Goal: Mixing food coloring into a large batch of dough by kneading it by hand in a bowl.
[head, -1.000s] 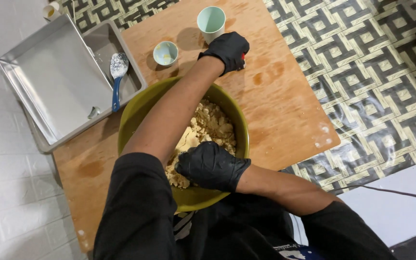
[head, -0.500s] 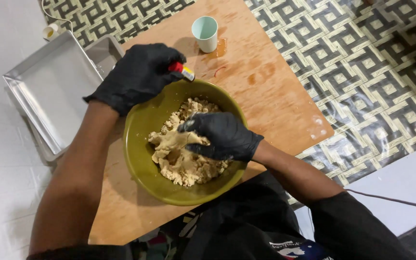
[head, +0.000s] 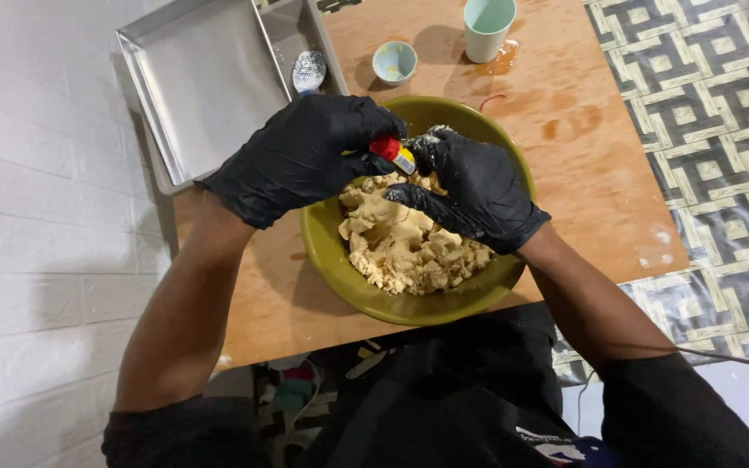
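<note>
An olive-green bowl (head: 392, 303) sits on a wooden board (head: 591, 173) and holds pale crumbly dough (head: 405, 247). Both my hands wear black gloves and meet above the bowl. My left hand (head: 301, 156) grips a small red and yellow bottle (head: 392, 153) over the dough. My right hand (head: 478, 186), dusted with dough, pinches the bottle's tip with its fingers.
A metal baking tray (head: 201, 82) lies at the back left, with a smaller tin (head: 283, 30) holding a spoon (head: 309, 71) beside it. A small pale-blue bowl (head: 394, 61) and a mint cup (head: 487, 28) stand behind the green bowl. Patterned floor mat (head: 704, 104) to the right.
My left hand reached to the back of the board, came back holding the small bottle, and now holds it over the bowl. My right hand lifted off the dough to meet the bottle.
</note>
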